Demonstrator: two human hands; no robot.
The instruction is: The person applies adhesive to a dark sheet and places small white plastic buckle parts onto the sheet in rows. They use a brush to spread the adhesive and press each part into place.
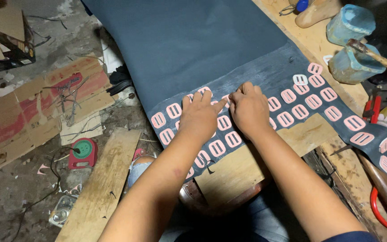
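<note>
Pink buckle-shaped pieces (224, 122) lying in rows on a dark blue sheet (193, 49) spread over a wooden counter (242, 168). Left hand (199, 116) pressing flat on the pieces, index finger extended. Right hand (249, 108) resting just beside it, fingertips pinching one piece between the two hands. Blue containers (352, 42) sitting at the counter's far right.

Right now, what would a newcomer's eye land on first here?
Rows of pink slotted pieces spread across the near edge of a dark blue sheet draped over a wooden bench. At the centre, the left hand and right hand press side by side on that sheet, fingertips meeting over one piece. At upper right, a brush lies across two blue tubs.
</note>
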